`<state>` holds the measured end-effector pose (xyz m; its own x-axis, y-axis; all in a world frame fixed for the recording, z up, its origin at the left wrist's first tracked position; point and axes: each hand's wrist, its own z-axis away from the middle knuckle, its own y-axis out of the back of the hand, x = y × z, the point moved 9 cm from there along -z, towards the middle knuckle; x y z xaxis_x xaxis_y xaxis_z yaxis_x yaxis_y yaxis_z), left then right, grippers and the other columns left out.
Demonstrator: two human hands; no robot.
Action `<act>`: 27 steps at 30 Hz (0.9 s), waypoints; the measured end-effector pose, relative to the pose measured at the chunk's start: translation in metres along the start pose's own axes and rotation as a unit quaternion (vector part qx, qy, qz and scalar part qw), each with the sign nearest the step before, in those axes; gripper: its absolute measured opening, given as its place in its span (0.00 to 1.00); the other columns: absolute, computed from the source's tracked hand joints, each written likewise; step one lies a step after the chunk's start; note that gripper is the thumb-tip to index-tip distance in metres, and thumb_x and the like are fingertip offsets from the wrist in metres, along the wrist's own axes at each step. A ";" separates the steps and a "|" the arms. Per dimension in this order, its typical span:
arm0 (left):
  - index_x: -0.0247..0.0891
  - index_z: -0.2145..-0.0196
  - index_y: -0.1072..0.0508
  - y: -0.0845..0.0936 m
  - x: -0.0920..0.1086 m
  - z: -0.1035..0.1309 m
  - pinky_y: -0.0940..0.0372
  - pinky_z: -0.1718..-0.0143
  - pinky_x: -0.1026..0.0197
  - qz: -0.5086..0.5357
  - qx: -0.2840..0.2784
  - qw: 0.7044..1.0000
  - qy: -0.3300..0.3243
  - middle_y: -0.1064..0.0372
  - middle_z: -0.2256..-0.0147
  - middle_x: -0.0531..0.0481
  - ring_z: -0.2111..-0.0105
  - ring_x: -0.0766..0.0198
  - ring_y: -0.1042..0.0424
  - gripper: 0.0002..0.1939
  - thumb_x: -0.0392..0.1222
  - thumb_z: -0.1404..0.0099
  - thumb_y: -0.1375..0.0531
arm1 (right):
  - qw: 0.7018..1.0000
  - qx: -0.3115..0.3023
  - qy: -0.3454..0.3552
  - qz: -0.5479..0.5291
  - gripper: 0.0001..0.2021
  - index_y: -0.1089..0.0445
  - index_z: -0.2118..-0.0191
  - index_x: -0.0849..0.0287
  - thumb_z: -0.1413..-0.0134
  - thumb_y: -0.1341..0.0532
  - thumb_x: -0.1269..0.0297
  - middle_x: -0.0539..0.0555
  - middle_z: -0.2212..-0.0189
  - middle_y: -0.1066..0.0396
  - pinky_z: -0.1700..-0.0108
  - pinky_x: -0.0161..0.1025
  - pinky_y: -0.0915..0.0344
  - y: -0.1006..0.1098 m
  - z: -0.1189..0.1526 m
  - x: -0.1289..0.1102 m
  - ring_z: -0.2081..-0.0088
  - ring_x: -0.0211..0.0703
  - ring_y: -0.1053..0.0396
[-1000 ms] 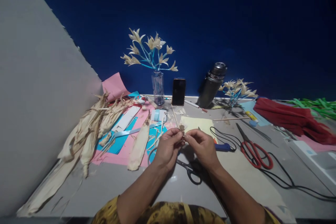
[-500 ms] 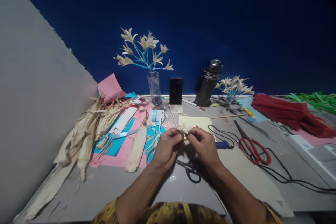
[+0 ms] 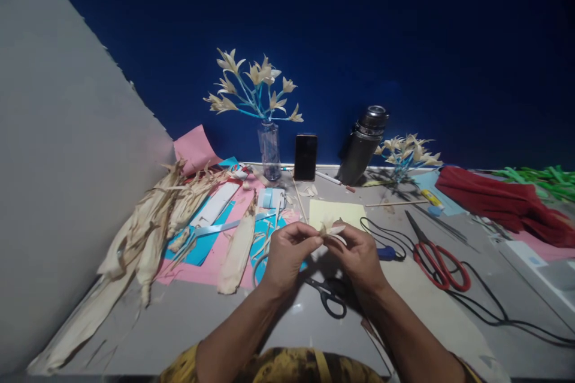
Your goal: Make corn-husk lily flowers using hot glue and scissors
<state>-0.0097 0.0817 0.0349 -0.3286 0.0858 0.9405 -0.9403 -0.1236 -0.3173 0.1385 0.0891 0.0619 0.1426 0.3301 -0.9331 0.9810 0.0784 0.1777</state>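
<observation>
My left hand [image 3: 287, 254] and my right hand [image 3: 359, 251] meet above the table in the middle of the head view. Both pinch a small cream husk flower [image 3: 330, 231], whose pale petals show between the fingertips. Its base is hidden by the fingers. Beneath my hands lie black-handled scissors [image 3: 333, 305]. A pale yellow paper [image 3: 336, 210] lies just behind the hands. Left of my left hand are a flat piece of husk [image 3: 237, 254], blue paper [image 3: 202, 251] and pink paper [image 3: 186, 274].
Behind stand a glass vase [image 3: 269, 152] of husk flowers, a phone [image 3: 305, 157] and a dark flask [image 3: 363, 146]. Dried husks [image 3: 128, 251] fill the left. On the right are red-handled scissors [image 3: 440, 263], a black cord [image 3: 494, 311] and a red cloth [image 3: 498, 200].
The pale petals between my fingertips now point right and show more clearly. Both hands have shifted slightly right in view, along with the whole scene.
</observation>
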 end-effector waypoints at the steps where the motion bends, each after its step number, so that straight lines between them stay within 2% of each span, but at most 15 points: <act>1: 0.36 0.77 0.22 0.000 0.003 0.002 0.39 0.70 0.64 -0.015 -0.001 1.000 -0.009 0.28 0.76 0.51 0.74 0.66 0.34 0.05 0.35 0.53 0.30 | 1.000 -0.002 -0.005 -0.013 0.06 0.25 0.69 0.57 0.45 0.33 0.61 0.50 0.72 0.28 0.65 0.36 0.38 0.000 0.000 0.002 0.69 0.42 0.34; 5: 0.36 0.76 0.22 -0.002 0.014 0.008 0.39 0.69 0.63 -0.069 -0.004 0.997 -0.043 0.28 0.76 0.50 0.74 0.65 0.33 0.03 0.37 0.49 0.31 | 0.996 -0.002 -0.055 -0.068 0.08 0.24 0.72 0.57 0.49 0.30 0.60 0.50 0.74 0.30 0.67 0.36 0.39 -0.001 0.001 0.016 0.71 0.41 0.36; 8: 0.36 0.76 0.22 0.000 0.017 0.010 0.39 0.70 0.64 -0.076 0.004 0.996 -0.045 0.28 0.76 0.50 0.75 0.66 0.33 0.03 0.37 0.49 0.32 | 0.991 -0.003 -0.086 -0.102 0.09 0.24 0.73 0.58 0.52 0.29 0.59 0.50 0.76 0.32 0.67 0.36 0.39 -0.002 0.002 0.023 0.72 0.41 0.38; 15: 0.35 0.79 0.23 0.000 0.014 0.010 0.40 0.73 0.65 -0.033 0.006 0.999 0.008 0.29 0.79 0.51 0.77 0.67 0.35 0.05 0.35 0.54 0.31 | 0.987 0.003 -0.106 -0.117 0.13 0.26 0.76 0.58 0.56 0.27 0.56 0.50 0.77 0.34 0.69 0.36 0.39 -0.003 0.004 0.027 0.72 0.41 0.39; 22: 0.36 0.77 0.28 -0.002 0.011 0.009 0.39 0.70 0.65 0.020 0.004 1.000 0.005 0.29 0.77 0.52 0.76 0.68 0.33 0.11 0.34 0.56 0.29 | 0.989 -0.012 -0.107 -0.105 0.13 0.25 0.76 0.59 0.54 0.28 0.54 0.51 0.78 0.34 0.71 0.36 0.39 -0.003 0.003 0.027 0.73 0.41 0.39; 27: 0.35 0.75 0.24 -0.004 0.008 0.008 0.41 0.72 0.66 0.005 -0.006 1.000 0.011 0.30 0.78 0.53 0.76 0.68 0.35 0.07 0.34 0.54 0.30 | 0.990 -0.042 -0.096 -0.091 0.11 0.23 0.75 0.59 0.54 0.29 0.56 0.52 0.77 0.30 0.70 0.36 0.38 -0.003 -0.002 0.020 0.72 0.42 0.37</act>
<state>-0.0082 0.0747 0.0443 -0.3400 0.1066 0.9344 -0.9377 -0.1132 -0.3283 0.1383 0.0971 0.0429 -0.0047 0.1187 -0.9929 0.9795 0.2004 0.0193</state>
